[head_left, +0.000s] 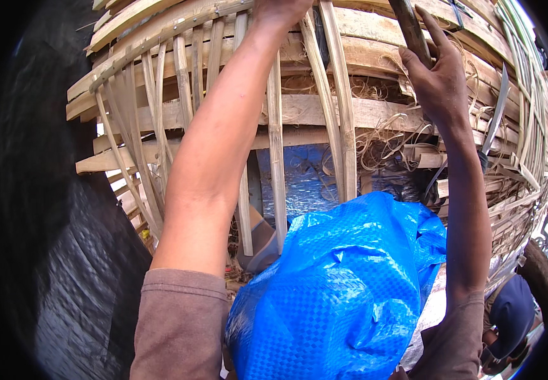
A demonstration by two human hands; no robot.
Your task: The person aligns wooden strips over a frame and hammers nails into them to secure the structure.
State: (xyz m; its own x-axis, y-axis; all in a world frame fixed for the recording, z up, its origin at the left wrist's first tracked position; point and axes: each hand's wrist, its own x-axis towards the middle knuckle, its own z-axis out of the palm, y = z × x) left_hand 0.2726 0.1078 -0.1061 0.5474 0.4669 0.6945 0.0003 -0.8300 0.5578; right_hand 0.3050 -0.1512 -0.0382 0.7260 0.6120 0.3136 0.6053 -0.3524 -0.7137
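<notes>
Pale wooden slats (347,139) hung side by side across the upper middle of my view; those on the left met a curved rail (172,27) at their tops, while the tops of the right-hand ones ran out of the picture; I judged that row largely set along the rail, with the lower ends, loose and uneven, perhaps left to secure. The person's right hand (437,79) curled around a dark stick (411,31), thumb on one side, forefinger stretched along the other; the left hand (283,11) was cut off by the top edge, so I could not tell its state. Stacked planks (388,66) lay behind; gaps between slats left some room, but a crumpled blue sheet (344,278) crowded the lower ends; a curved blade (497,114) stood near the right forearm; black sheeting (77,285) bounded the left.
</notes>
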